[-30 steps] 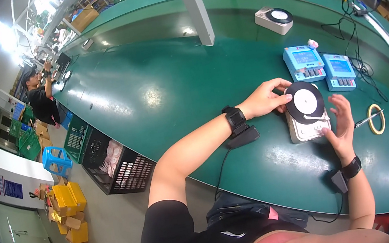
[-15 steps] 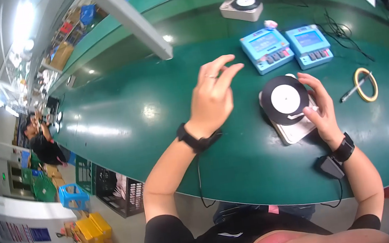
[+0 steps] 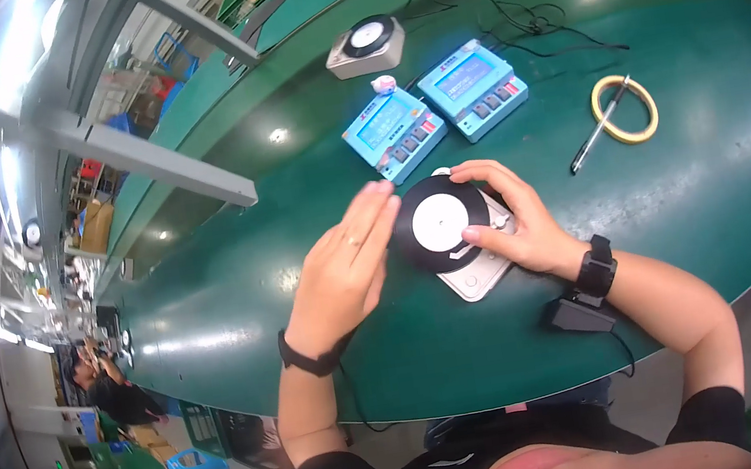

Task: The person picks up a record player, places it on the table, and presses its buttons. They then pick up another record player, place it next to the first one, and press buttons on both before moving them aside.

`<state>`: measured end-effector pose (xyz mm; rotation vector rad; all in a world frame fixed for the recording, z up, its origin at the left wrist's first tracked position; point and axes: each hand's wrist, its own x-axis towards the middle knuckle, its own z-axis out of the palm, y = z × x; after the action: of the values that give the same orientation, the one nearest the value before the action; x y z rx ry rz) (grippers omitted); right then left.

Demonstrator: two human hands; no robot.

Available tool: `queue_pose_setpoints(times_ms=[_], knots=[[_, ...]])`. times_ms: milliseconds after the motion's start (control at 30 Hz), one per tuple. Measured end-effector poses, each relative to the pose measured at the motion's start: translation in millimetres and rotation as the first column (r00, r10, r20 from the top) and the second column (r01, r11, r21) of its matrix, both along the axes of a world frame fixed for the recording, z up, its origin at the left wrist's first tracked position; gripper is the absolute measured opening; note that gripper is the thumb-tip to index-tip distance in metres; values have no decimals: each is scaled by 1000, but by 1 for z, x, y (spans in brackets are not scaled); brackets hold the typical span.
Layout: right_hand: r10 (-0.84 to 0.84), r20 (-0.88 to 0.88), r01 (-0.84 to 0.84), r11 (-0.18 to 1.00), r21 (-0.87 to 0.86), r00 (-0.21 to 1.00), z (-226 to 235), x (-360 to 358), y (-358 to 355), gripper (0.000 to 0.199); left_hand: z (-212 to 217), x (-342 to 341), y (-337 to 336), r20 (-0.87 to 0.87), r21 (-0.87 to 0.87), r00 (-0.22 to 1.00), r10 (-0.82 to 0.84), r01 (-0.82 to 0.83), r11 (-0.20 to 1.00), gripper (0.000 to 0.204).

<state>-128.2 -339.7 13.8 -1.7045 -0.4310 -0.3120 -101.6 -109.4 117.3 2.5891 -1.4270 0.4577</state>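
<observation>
A mini record player [image 3: 468,285] with a pale base lies on the green table in front of me. On it sits a black disc [image 3: 410,229] with a white centre label, and a small white tonearm lies near its rim. My right hand [image 3: 523,222] grips the player from the right, thumb by the tonearm and fingers along the far side. My left hand [image 3: 347,260] is raised just left of the disc, fingers stretched out and held together, with nothing in it. Whether its fingertips touch the disc I cannot tell.
Two blue testers [image 3: 397,136] with screens and switches stand beyond the player. Farther back is another record player [image 3: 365,53]. A yellow tape roll [image 3: 654,121] with a pen [image 3: 598,131] across it lies right. Black cables [image 3: 528,18] trail behind. A co-worker [image 3: 117,390] is far left.
My view has swung right, so the table's things appear farther left. My left hand has come nearer the disc, its fingers straightening from a loose curl. The right hand stays on the player.
</observation>
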Motion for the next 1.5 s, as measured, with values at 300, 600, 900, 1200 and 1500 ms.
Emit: queue_pose_setpoints(times_ms=[300,600,900,1200,1500], knots=[[-4,-150,26,989,148,989,-1,1,4,44,4,168,-23,8,-50,1000,-2,3,999,51],[-61,-57,62,998,18,996,-5,4,6,40,-11,302,-121,-223,357,770,598,-506,785,89],[-102,-38,99,993,-61,994,-2,7,0,41,-16,296,-249,-408,455,641,650,-475,753,72],[-67,-49,65,997,-45,997,-3,10,2,42,-9,282,-248,-360,475,499,788,-629,615,62],[-67,13,67,995,-69,998,-4,8,8,39,-7,272,-177,-419,347,384,823,-770,535,89]])
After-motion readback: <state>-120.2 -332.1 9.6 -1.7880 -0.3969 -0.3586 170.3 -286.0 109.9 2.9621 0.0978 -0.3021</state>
